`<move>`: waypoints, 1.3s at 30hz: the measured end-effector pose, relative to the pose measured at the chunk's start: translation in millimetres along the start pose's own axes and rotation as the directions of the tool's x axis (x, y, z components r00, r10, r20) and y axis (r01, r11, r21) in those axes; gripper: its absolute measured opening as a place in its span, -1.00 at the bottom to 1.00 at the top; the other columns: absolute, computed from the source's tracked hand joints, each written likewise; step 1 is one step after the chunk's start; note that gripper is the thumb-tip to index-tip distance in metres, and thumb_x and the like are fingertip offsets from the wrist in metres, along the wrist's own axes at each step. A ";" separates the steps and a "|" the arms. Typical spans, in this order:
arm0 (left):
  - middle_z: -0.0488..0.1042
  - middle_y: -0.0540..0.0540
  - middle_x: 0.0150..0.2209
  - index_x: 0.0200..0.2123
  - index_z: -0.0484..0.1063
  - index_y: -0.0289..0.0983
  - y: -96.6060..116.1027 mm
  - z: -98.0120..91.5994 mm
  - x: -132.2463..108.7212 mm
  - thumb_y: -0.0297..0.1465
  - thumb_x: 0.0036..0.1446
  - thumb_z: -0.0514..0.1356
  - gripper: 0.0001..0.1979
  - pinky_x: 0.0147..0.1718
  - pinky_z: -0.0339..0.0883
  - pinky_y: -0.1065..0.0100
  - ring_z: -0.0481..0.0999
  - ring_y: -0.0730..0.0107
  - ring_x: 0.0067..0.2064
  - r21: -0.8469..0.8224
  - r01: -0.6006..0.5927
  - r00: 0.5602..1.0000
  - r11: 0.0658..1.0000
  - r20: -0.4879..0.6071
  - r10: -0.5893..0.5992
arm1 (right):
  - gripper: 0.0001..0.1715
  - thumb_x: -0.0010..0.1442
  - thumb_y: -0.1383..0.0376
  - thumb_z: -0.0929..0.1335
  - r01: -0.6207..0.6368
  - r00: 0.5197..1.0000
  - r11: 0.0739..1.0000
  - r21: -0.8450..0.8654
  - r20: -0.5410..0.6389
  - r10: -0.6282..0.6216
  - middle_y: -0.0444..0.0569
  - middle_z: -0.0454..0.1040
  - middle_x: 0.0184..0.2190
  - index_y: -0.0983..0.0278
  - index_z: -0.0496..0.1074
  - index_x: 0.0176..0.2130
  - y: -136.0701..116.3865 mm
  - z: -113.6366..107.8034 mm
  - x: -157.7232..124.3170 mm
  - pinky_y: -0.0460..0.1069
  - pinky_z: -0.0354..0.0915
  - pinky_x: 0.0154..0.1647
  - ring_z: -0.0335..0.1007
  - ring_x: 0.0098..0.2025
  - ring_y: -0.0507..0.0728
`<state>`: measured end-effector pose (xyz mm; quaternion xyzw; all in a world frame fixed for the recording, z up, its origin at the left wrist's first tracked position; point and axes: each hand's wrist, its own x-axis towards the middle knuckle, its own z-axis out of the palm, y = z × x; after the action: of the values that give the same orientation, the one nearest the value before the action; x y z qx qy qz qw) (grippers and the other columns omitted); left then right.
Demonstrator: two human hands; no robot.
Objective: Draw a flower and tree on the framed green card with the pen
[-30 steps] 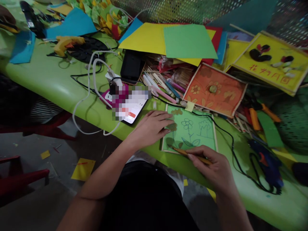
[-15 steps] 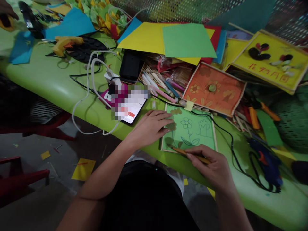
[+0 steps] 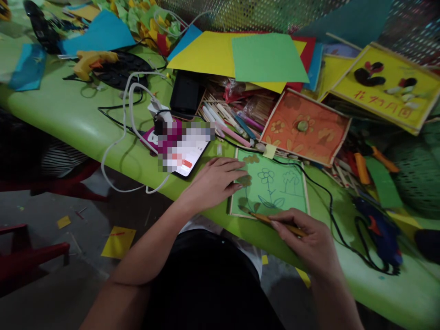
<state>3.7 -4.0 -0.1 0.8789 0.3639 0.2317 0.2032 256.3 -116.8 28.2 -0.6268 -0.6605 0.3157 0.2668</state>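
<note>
A green picture in a thin wooden frame (image 3: 288,201) lies on the table edge. It bears line-drawn flowers and a tree, with some shapes at its left filled in brownish. My left hand (image 3: 220,178) rests flat and open, fingertips over the picture's left side. In my right hand (image 3: 305,233), closed fingers hold a slim yellow-brown paintbrush (image 3: 263,218). Its tip meets the picture near the bottom left, by a filled leaf shape. A lit phone (image 3: 192,158), partly blurred, lies left of the picture, beside a purple power strip (image 3: 147,135).
Behind the picture are an orange framed picture (image 3: 305,126), several pens and sticks (image 3: 233,123), and stacked coloured paper (image 3: 268,57). A blue glue gun (image 3: 381,233) with a black cord lies at right. A yellow glue gun (image 3: 91,64) sits at left. White cables (image 3: 106,160) loop over the edge.
My right hand and the paintbrush have shifted slightly right along the picture's lower edge. My left hand stays in place. The other person's hand at top left has left the view.
</note>
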 end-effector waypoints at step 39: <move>0.44 -0.05 0.28 0.16 0.47 -0.14 -0.6 0.4 -0.1 -0.33 0.38 0.18 -0.68 0.32 0.17 0.08 0.33 0.24 0.34 -0.001 0.002 1.000 1.000 0.013 -0.002 | -0.90 0.26 0.26 0.43 0.019 1.000 1.000 0.016 -0.005 -0.019 -0.09 0.59 -0.41 0.20 0.58 -0.30 -0.3 1.7 0.9 -0.05 0.42 -0.30 0.52 -0.36 0.10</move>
<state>3.5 -3.7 -0.7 0.8800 0.3632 0.2262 0.2061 254.8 -116.1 27.3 -0.6192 -0.6633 0.3169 0.2762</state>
